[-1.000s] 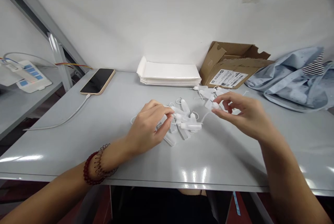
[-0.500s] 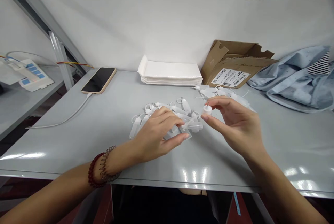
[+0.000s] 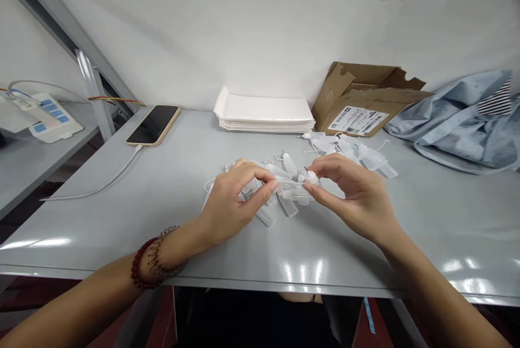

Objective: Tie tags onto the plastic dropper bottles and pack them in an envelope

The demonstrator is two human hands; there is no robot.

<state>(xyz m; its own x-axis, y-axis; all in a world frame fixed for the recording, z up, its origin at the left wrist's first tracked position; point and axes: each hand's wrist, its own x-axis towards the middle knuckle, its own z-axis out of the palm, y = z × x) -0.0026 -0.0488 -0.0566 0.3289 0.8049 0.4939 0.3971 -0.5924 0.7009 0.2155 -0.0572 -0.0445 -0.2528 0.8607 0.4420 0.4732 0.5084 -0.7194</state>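
My right hand (image 3: 351, 194) pinches a small needle-tip bottle (image 3: 311, 177) by its white top, between thumb and fingertips. A thin dark needle points up from it; the bottle's lower part is hard to see. With thumb and forefinger closed, my left hand (image 3: 239, 199) grips the end of a thin, translucent white strap (image 3: 290, 181), which runs across to the bottle top. Under and behind both hands lies a pile of small translucent squeeze bottles (image 3: 289, 206), several with looped straps. My left hand hides part of this pile.
More squeeze bottles (image 3: 371, 157) lie behind my right hand, before an open cardboard box (image 3: 365, 102). White envelopes (image 3: 266, 110) are stacked against the wall. A phone (image 3: 153, 125) with a charging cable (image 3: 116, 177) rests at left, and blue-grey cloth (image 3: 455, 120) at right.
My left hand has closed from a loose, parted grip onto the strap's end. My right hand has moved slightly left and down with the bottle, bringing the hands closer.
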